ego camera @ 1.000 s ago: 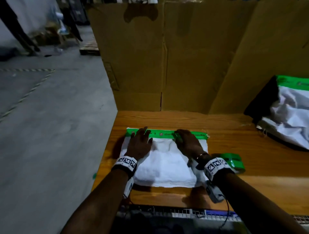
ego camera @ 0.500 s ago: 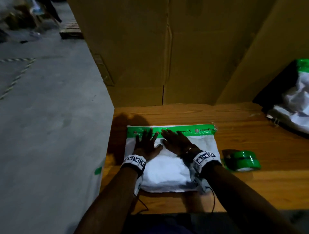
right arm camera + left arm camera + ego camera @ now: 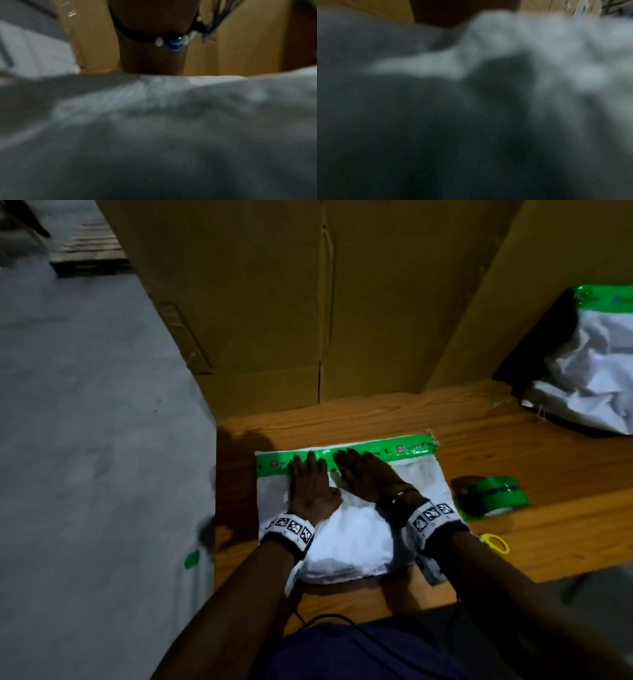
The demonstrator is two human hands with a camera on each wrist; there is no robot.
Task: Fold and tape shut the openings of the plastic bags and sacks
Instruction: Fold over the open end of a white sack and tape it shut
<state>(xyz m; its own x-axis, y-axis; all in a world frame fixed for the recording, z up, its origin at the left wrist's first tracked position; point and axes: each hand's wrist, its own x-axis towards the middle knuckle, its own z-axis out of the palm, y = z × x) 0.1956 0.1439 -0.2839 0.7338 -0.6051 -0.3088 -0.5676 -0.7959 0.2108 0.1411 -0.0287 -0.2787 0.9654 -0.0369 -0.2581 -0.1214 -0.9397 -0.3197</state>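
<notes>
1. white plastic, soft and lumpy, was what lay under both my wrists: the sack (image 3: 349,539) sat flat on the wooden table (image 3: 513,556) right in front of me, its taped mouth at the far edge. both wrist views were just blurred white sack, so i judged only from the head view.
2. left hand (image 3: 310,491) was laid flat, fingers straight and close together, tips on the green tape strip (image 3: 411,450). it pinched nothing.
3. right hand (image 3: 368,479) lay just beside it, likewise flat and spread on the sack, fingertips at the strip's middle.
4. to do this well, i reckoned i had to press from the middle outward, one palm to each end, so no bubble or crease stayed under the tape.
5. the strip's right end looked a bit ragged at the sack's corner; that end wanted a firm rub down, or it could lift.
6. the tape roll (image 3: 493,496) waited near on my right, apart from the sack, handy if a second strip was needed.
7. farther right, another sack (image 3: 589,385) with green tape lay by the cardboard (image 3: 308,302).
</notes>
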